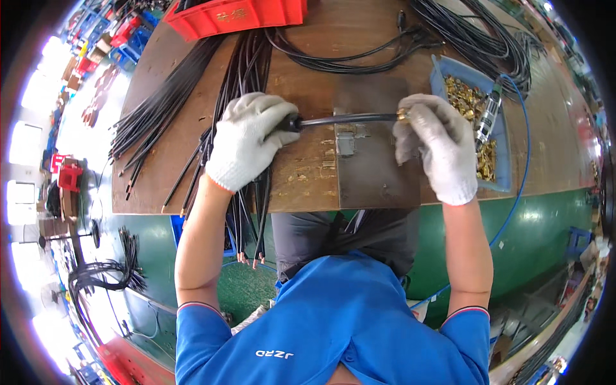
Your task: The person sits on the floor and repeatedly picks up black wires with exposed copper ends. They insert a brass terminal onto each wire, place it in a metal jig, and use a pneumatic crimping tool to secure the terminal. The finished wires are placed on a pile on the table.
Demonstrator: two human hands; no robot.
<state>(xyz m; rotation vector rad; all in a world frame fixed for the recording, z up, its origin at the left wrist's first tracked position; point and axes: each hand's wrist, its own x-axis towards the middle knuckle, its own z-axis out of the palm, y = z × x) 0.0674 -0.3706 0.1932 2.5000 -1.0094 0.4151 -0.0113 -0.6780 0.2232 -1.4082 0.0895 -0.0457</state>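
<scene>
Left hand point(246, 138) clamped on black cable point(346, 119) mid-length; right hand point(436, 144) pinches the brass fitting point(403, 115) at its end, over the metal plate point(375, 183). Cable looks stiff, light; grip close behind the end. Fitting likely slippery under gloves.

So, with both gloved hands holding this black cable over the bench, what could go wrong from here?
1. The right hand pinches a small brass fitting at the tip of the black cable; thick gloves may let it slip.
2. The blue tray of brass parts sits near the bench edge, close to that wrist; a bump might spill it.
3. The left hand rests over loose cables; they might snag.
</scene>
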